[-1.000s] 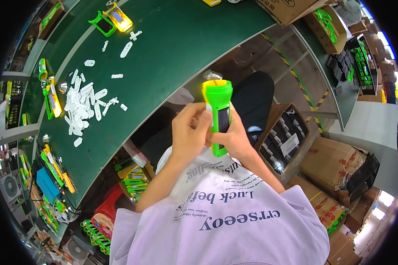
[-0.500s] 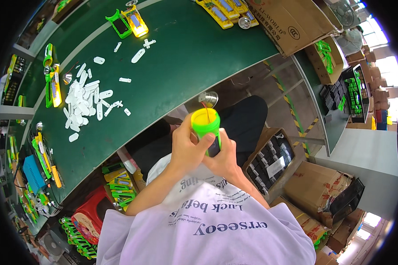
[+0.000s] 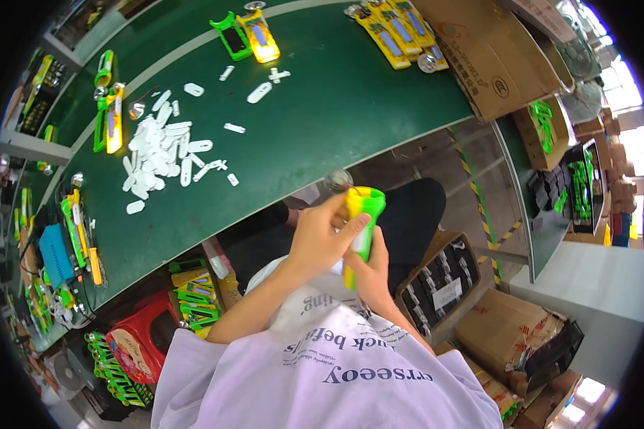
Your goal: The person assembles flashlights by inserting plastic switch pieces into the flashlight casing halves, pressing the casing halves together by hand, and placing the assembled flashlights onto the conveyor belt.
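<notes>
Fingers of left hand (image 3: 317, 239) and right hand (image 3: 371, 270) grip green-and-yellow flashlight casing (image 3: 373, 209), slightly tilted above lap (image 3: 411, 204); open yellow-lined mouth up, blurry silvery reflector (image 3: 338, 180) beside it.

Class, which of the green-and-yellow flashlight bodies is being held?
The flashlight body gripped between the left hand and right hand; those on the green table lie apart from both hands.

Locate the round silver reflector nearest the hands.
In the head view, the reflector is just right of centre, by the open end of the green-yellow plastic flashlight tube held by the left hand and right hand.
</notes>
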The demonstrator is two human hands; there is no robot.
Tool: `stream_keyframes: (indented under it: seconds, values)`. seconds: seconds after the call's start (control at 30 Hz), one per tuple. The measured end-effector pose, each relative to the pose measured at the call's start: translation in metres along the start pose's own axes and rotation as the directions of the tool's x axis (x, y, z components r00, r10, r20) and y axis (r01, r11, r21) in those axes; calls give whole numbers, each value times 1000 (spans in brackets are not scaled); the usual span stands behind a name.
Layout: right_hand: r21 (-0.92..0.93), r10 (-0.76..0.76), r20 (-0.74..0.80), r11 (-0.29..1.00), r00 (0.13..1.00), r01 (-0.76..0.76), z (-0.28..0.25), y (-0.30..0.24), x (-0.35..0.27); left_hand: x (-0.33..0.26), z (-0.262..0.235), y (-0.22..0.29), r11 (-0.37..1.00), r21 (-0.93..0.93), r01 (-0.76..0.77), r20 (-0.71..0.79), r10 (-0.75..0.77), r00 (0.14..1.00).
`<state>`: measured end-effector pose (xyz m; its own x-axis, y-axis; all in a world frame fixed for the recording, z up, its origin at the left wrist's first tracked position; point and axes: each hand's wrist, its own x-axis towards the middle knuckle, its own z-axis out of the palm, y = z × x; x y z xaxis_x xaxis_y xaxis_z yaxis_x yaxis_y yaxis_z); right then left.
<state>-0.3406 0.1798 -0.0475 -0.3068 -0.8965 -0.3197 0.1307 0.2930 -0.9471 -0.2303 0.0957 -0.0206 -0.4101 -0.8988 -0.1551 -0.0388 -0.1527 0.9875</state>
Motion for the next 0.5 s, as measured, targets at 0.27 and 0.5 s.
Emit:
stream_keyframes:
  seconds: [0.27, 0.5]
  values:
    - [724, 192, 476, 468, 858, -506, -24, -3, -7, 8, -61, 17, 958, 262, -121, -86, 148, 985]
    - [815, -19, 496, 355, 868, -458, -27, -3, -2, 46, -152, 49, 670, 737, -87, -257, 397, 881]
